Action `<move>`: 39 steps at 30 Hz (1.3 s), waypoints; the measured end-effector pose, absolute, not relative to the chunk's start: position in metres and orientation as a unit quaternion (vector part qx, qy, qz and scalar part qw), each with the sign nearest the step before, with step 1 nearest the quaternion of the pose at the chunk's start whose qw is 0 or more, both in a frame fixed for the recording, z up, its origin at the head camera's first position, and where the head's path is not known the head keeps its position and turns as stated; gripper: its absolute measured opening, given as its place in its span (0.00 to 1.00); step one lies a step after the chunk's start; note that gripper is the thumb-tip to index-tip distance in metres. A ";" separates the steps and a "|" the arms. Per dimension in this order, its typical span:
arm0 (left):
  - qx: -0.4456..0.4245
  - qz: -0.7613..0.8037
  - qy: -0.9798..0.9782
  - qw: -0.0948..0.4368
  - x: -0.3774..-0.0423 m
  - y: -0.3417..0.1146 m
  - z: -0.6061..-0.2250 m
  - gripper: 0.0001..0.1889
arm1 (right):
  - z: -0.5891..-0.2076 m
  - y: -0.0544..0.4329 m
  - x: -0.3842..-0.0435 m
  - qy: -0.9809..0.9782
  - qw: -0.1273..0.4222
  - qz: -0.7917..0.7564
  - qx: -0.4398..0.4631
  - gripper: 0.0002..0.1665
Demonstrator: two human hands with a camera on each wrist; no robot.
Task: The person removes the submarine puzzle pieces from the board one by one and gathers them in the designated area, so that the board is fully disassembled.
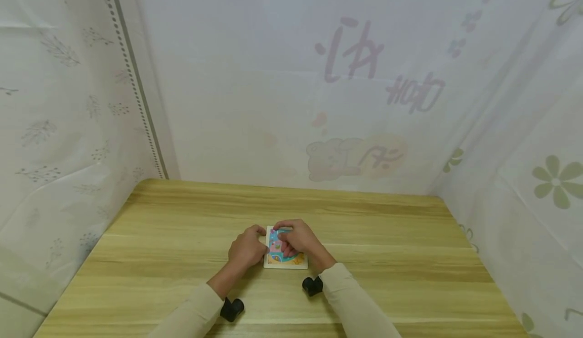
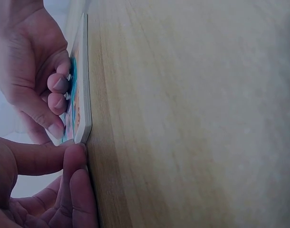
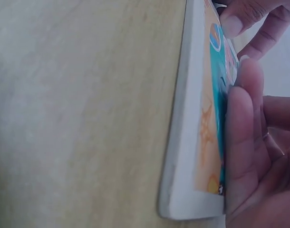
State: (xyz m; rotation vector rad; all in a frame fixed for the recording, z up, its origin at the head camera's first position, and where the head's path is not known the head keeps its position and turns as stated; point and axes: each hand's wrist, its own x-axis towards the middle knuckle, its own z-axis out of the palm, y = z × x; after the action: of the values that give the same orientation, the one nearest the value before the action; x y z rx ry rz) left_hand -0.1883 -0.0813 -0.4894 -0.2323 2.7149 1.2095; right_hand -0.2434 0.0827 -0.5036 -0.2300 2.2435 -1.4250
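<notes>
A small flat board [image 1: 284, 265] with a white border and a bright picture of blue, pink and orange lies on the table. My left hand [image 1: 247, 248] holds its left side, the thumb and index finger [image 2: 76, 154] pinching at a corner in the left wrist view. Over the picture is my right hand [image 1: 298, 238], its index finger reaching toward the far left part. The right thumb points down at the picture, and the other fingers [image 3: 240, 137] bend loosely against its surface. Part of the picture is hidden beneath this hand.
The wood-grain table [image 1: 387, 277] spreads around the board on all sides. A pale printed curtain [image 1: 255, 100] hangs behind and at both sides. Black wrist devices [image 1: 233, 309] sit under both forearms, close to the tabletop.
</notes>
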 end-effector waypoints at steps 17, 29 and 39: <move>-0.081 0.399 0.910 0.080 -0.188 -0.082 -0.488 0.22 | -0.505 0.085 -0.242 0.806 0.239 -0.537 -0.073 0.19; -0.076 0.402 0.909 0.084 -0.187 -0.082 -0.486 0.22 | -0.501 0.085 -0.240 0.802 0.241 -0.542 -0.074 0.15; -0.078 0.402 0.909 0.081 -0.187 -0.081 -0.487 0.22 | -0.504 0.085 -0.241 0.811 0.234 -0.528 -0.093 0.13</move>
State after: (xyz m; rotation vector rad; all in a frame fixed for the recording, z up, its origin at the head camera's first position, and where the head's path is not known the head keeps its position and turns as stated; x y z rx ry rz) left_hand -0.1872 -0.0812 -0.4868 -0.2326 2.7169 1.2007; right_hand -0.2407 0.0852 -0.5038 -0.2566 2.2269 -1.4501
